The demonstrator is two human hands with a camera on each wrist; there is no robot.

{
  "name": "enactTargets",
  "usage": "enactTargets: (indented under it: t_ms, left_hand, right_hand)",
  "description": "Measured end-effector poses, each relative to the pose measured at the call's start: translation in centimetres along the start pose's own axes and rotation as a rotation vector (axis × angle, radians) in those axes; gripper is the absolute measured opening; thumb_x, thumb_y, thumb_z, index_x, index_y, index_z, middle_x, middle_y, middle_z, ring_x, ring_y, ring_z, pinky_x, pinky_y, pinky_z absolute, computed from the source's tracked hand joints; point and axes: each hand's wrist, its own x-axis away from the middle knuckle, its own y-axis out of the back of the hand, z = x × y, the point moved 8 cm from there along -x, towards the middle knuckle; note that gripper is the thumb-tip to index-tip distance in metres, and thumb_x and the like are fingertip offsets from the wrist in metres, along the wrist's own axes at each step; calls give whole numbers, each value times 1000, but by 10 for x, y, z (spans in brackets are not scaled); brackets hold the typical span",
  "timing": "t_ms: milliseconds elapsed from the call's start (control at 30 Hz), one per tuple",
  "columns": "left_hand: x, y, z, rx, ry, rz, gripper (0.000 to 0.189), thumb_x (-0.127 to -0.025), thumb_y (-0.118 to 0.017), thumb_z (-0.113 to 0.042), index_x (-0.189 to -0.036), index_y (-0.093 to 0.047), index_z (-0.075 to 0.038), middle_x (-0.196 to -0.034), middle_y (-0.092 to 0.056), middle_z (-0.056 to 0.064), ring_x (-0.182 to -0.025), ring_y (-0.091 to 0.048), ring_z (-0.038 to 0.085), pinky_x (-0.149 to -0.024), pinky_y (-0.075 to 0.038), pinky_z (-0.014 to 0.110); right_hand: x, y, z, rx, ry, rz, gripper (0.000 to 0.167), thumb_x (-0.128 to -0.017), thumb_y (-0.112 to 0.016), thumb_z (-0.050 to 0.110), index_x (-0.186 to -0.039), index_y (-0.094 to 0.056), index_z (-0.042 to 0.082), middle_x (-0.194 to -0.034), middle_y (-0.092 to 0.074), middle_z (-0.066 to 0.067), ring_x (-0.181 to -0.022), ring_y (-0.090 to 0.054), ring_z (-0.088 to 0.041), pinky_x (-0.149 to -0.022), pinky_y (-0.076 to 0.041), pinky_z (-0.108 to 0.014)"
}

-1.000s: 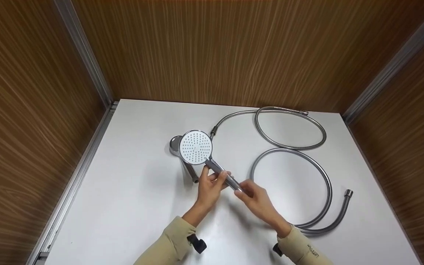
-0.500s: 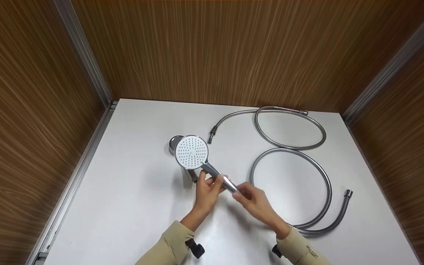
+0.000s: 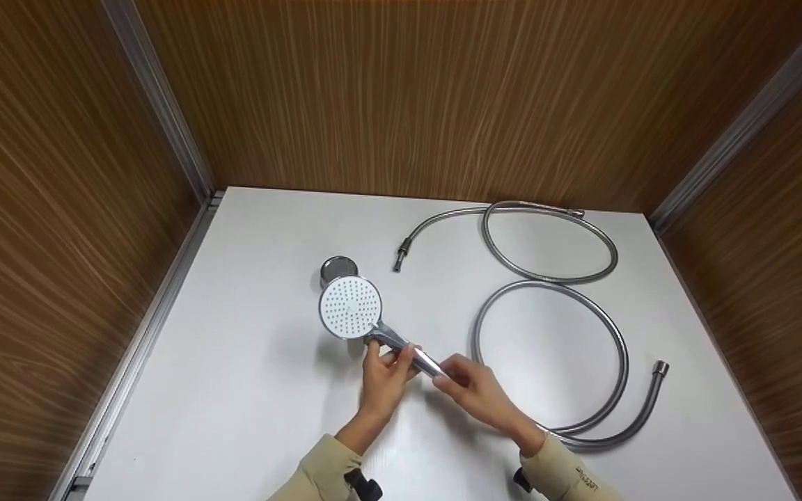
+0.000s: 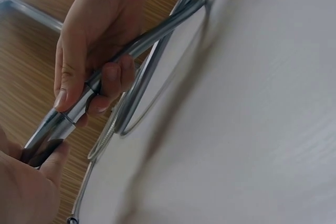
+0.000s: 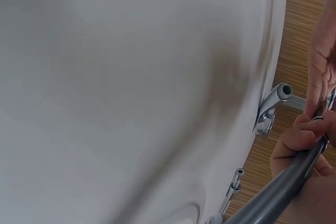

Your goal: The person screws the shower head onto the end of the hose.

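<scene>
A hand shower (image 3: 350, 307) with a white nozzle face is held above the white table, face up in the head view. My left hand (image 3: 383, 383) grips its chrome handle (image 4: 50, 132) between thumb and fingers. At the handle's lower end my right hand (image 3: 482, 394) pinches the end of a smooth grey shower hose (image 4: 163, 27), right at the joint. From there the hose (image 3: 622, 348) runs in a loop on the table, its other end nut (image 3: 661, 367) lying free at the right. The fingers partly hide the joint.
Behind the held shower lies a second one (image 3: 338, 268), chrome, partly covered in the head view. A ribbed metal hose (image 3: 613, 257) lies coiled at the back right, its end fitting (image 3: 402, 252) pointing forward. Wood-grain walls (image 3: 387, 97) enclose the table (image 3: 234, 292) at the back and sides.
Both hands have moved toward the body and slightly left with the hand shower, uncovering the ribbed hose's end fitting and more of the second shower's head. Both holds stay the same.
</scene>
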Motion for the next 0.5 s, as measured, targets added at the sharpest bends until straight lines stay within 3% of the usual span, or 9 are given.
enactTargets:
  t_ms: [233, 500]
  left_hand:
    - [8, 7, 3, -34, 2, -29, 43, -105, -62, -2, -139, -38, 9, -116, -70, 39, -106, -76, 39, -91, -65, 43]
    - [20, 19, 8, -92, -13, -70, 47, -105, -64, -4, -141, -38, 11, -114, -71, 38, -103, -77, 41, -86, -67, 42]
  right_hand:
    - [-1, -6, 0, -14, 6, 44, 12, -99, -74, 27, -105, -72, 16, -84, -68, 1, -69, -54, -4, -62, -47, -18]
    - [3, -14, -4, 8, 10, 98, 13, -100, -73, 32, -106, -74, 21, -88, -69, 5, -76, -57, -5, -70, -49, -19]
